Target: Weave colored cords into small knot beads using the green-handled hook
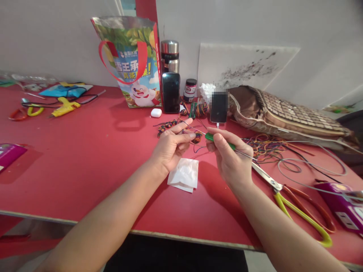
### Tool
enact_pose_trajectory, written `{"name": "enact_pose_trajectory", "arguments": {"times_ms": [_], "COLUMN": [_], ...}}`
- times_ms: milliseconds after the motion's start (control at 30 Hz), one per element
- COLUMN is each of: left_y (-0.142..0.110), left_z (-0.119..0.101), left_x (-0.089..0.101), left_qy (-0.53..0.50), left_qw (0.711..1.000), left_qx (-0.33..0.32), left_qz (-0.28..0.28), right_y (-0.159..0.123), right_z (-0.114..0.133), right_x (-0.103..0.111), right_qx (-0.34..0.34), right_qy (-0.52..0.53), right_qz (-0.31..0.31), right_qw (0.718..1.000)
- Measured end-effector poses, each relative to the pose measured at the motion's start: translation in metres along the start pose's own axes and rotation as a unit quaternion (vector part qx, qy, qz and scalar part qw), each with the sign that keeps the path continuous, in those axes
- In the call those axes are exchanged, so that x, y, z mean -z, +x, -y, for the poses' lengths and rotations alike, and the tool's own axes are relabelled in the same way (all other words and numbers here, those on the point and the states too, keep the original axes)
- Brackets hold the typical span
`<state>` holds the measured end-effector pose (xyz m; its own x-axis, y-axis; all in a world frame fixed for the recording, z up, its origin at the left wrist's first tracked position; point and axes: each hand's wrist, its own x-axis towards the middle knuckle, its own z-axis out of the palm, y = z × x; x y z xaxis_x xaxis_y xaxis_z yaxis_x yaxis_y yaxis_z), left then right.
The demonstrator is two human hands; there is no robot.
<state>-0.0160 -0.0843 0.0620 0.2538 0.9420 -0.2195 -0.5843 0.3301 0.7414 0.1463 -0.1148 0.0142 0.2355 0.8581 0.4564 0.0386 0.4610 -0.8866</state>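
Pinching what was probably yarn (199, 136) over the bench (99, 158), the left hand (171, 146) risked losing loops if its grip slackened; the right hand (233, 160), closed around the tool (210, 136), risked snagging strands by pulling askew.

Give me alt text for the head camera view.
Two bare hands work over a red table: the left hand pinches multicoloured cord, the right hand holds a green-handled metal hook tool. Around them lie white folded paper and yellow-and-orange-handled scissors.
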Motion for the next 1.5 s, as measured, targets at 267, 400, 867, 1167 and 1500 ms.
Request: {"name": "enact_pose_trajectory", "arguments": {"times_ms": [267,400,867,1167,1500], "left_y": [0.000,0.001,0.000,-0.002,0.000], "left_z": [0.000,-0.001,-0.004,-0.006,-0.008], "left_x": [0.002,0.001,0.002,0.001,0.002], "left_qy": [0.000,0.002,0.041,0.085,0.116], "left_qw": [1.000,1.000,0.998,0.993,0.985], "left_qx": [0.003,-0.003,-0.052,-0.085,-0.127], "left_qz": [0.003,0.001,0.000,0.001,0.014], "right_y": [0.000,0.000,0.001,0.003,0.005], "right_z": [-0.001,-0.001,0.004,0.007,0.010], "right_x": [0.001,0.002,0.004,0.005,0.008], "right_qx": [0.012,0.011,0.021,0.038,0.038], "right_qy": [-0.004,-0.008,-0.021,-0.031,-0.031], "right_qz": [0.004,0.002,-0.008,-0.005,0.002], "right_qw": [1.000,1.000,1.000,0.999,0.999]}}
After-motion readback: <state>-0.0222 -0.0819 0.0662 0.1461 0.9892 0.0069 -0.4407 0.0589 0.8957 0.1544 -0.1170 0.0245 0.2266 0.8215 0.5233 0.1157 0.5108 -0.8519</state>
